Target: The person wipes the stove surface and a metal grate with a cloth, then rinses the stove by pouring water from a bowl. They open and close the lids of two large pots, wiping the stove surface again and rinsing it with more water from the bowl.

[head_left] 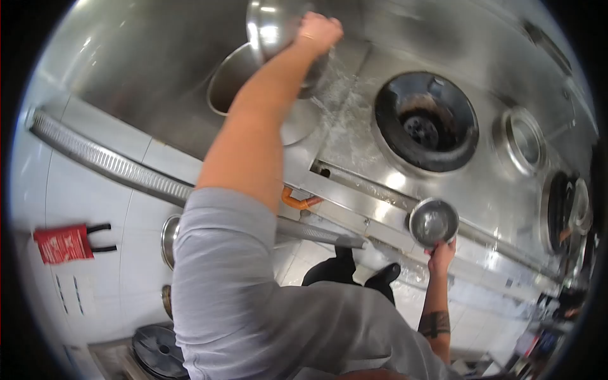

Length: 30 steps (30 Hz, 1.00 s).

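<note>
My left hand (320,31) reaches to the top of the view, its fingers closed on a large shiny steel bowl (273,25) that is tilted. A deep steel pot (227,82) stands under and beside that bowl, partly behind my forearm. Water (345,95) splashes over the steel counter just right of the bowl. Lower right, my right hand (442,254) grips the near rim of a small round steel bowl (434,223), held over the counter's front edge. What the small bowl contains, if anything, I cannot make out.
A black-ringed wok burner (427,121) sits in the steel counter (380,63). Right of it are a round steel ring (524,140) and another dark burner (557,212). An orange pipe (301,199) shows below the front edge. A red packet (63,244) hangs on the white tiled wall.
</note>
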Tool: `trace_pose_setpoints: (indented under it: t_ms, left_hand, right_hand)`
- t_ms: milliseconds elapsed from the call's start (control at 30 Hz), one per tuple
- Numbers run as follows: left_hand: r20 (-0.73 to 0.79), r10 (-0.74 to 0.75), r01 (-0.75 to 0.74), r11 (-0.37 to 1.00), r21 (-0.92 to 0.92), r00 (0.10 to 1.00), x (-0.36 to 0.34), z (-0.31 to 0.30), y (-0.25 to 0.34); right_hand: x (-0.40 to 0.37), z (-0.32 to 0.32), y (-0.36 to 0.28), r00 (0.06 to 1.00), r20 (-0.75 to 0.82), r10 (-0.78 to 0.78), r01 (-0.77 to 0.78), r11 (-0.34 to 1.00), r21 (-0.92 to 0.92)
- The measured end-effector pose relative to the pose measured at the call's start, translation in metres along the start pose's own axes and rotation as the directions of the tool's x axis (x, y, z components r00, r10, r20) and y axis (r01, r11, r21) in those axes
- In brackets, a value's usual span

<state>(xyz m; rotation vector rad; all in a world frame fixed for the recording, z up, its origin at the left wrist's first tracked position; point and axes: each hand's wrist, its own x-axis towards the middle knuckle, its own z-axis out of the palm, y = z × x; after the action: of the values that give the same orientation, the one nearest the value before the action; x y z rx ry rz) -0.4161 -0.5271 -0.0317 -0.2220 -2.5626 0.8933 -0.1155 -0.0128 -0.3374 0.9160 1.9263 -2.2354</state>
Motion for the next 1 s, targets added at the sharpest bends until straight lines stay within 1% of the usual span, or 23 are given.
trace_pose_setpoints:
  t_ms: [33, 67, 100, 133, 167, 200, 233, 300, 367, 400, 433, 500, 533, 600, 667, 700, 733, 767, 833, 867, 900, 933, 1000]
  left_hand:
    - [-0.030, -0.031, 0.030, 0.999, -0.027, 0.999, -0.004, 0.000, 0.005]
    - [0.004, -0.044, 0.044, 0.998, -0.034, 0.999, -0.008, -0.008, 0.009]
    - [-0.004, -0.030, 0.030, 1.000, -0.006, 1.000, -0.009, -0.001, 0.011]
    - [-0.021, -0.034, 0.034, 0.999, -0.024, 0.999, -0.015, -0.013, 0.014]
    - [0.028, 0.018, -0.018, 1.000, -0.009, 0.999, -0.007, 0.013, 0.015]
    - [0.035, 0.027, -0.025, 0.999, -0.043, 0.999, -0.005, 0.020, 0.017]
    - [0.002, -0.007, 0.007, 0.992, -0.122, 1.000, -0.009, 0.021, 0.019]
    - [0.028, -0.070, 0.073, 0.988, -0.133, 0.997, -0.016, 0.022, 0.019]
    - [0.054, -0.153, 0.161, 0.964, -0.211, 0.987, -0.022, 0.024, 0.021]
    - [0.100, -0.222, 0.241, 0.928, -0.283, 0.970, -0.024, 0.025, 0.019]
    - [0.097, -0.233, 0.251, 0.923, -0.292, 0.968, -0.028, 0.025, 0.013]
    - [0.146, -0.432, 0.452, 0.800, -0.393, 0.890, -0.039, 0.025, -0.001]
    - [0.207, -0.475, 0.516, 0.742, -0.428, 0.855, -0.046, 0.023, -0.014]
    - [0.320, -0.605, 0.678, 0.573, -0.460, 0.729, -0.062, 0.034, -0.038]
    - [0.390, -0.667, 0.761, 0.449, -0.469, 0.634, -0.085, 0.045, -0.066]
    - [0.374, -0.701, 0.772, 0.411, -0.485, 0.608, -0.098, 0.058, -0.078]
    - [0.388, -0.741, 0.803, 0.339, -0.490, 0.549, -0.110, 0.060, -0.089]
    - [0.389, -0.762, 0.816, 0.302, -0.493, 0.517, -0.120, 0.064, -0.100]
    - [0.364, -0.786, 0.828, 0.308, -0.469, 0.499, -0.135, 0.084, -0.118]
    - [0.362, -0.782, 0.822, 0.312, -0.477, 0.507, -0.142, 0.093, -0.125]
    - [0.344, -0.799, 0.833, 0.320, -0.452, 0.494, -0.145, 0.103, -0.131]
    - [0.329, -0.810, 0.841, 0.329, -0.428, 0.485, -0.149, 0.111, -0.135]
    - [0.306, -0.810, 0.825, 0.338, -0.454, 0.500, -0.154, 0.120, -0.136]
  right_hand:
    - [0.000, -0.004, 0.002, 1.000, 0.020, -0.004, 0.003, 1.000, 0.023]
    - [0.001, -0.006, 0.004, 0.999, 0.042, -0.007, 0.005, 0.999, 0.050]
    - [0.000, -0.007, 0.005, 0.999, 0.033, -0.002, 0.001, 0.999, 0.038]
    - [0.001, -0.007, 0.005, 1.000, 0.019, 0.002, -0.002, 1.000, 0.026]
    - [0.000, -0.006, 0.003, 1.000, 0.016, -0.002, 0.001, 1.000, 0.019]
    - [0.000, -0.005, 0.001, 1.000, 0.008, -0.002, 0.002, 1.000, 0.008]
    - [0.002, -0.004, 0.002, 0.999, 0.033, -0.021, 0.020, 1.000, 0.002]
    - [0.005, -0.004, -0.001, 0.999, 0.032, 0.011, -0.011, 1.000, -0.008]
    - [0.007, -0.004, -0.006, 0.999, 0.043, 0.009, -0.007, 0.999, -0.051]
    - [0.009, -0.004, -0.008, 0.999, 0.045, 0.020, -0.016, 0.997, -0.077]
    - [0.007, 0.001, -0.014, 0.999, 0.044, 0.008, -0.004, 0.996, -0.086]
    - [0.003, 0.012, -0.022, 0.999, 0.043, -0.018, 0.021, 0.997, -0.068]
    - [0.003, 0.015, -0.024, 0.999, 0.041, -0.025, 0.028, 0.997, -0.075]
    - [0.003, 0.021, -0.025, 0.999, 0.028, -0.047, 0.049, 0.996, -0.077]
    - [-0.002, 0.029, -0.031, 0.999, 0.034, -0.039, 0.042, 0.996, -0.081]
    - [-0.004, 0.033, -0.032, 0.999, 0.044, -0.030, 0.034, 0.996, -0.082]
    - [-0.002, 0.035, -0.028, 0.998, 0.047, -0.033, 0.036, 0.996, -0.075]
    - [0.002, 0.035, -0.024, 0.998, 0.046, -0.039, 0.042, 0.997, -0.065]
    - [0.010, 0.043, -0.023, 0.998, 0.040, -0.054, 0.056, 0.997, -0.046]
    - [0.009, 0.045, -0.024, 0.997, 0.062, -0.045, 0.050, 0.996, -0.072]
    - [0.007, 0.046, -0.024, 0.996, 0.079, -0.035, 0.043, 0.995, -0.094]
    - [0.004, 0.048, -0.025, 0.998, 0.058, -0.034, 0.039, 0.995, -0.087]
    - [0.000, 0.053, -0.029, 0.997, 0.079, 0.010, -0.001, 0.994, -0.111]
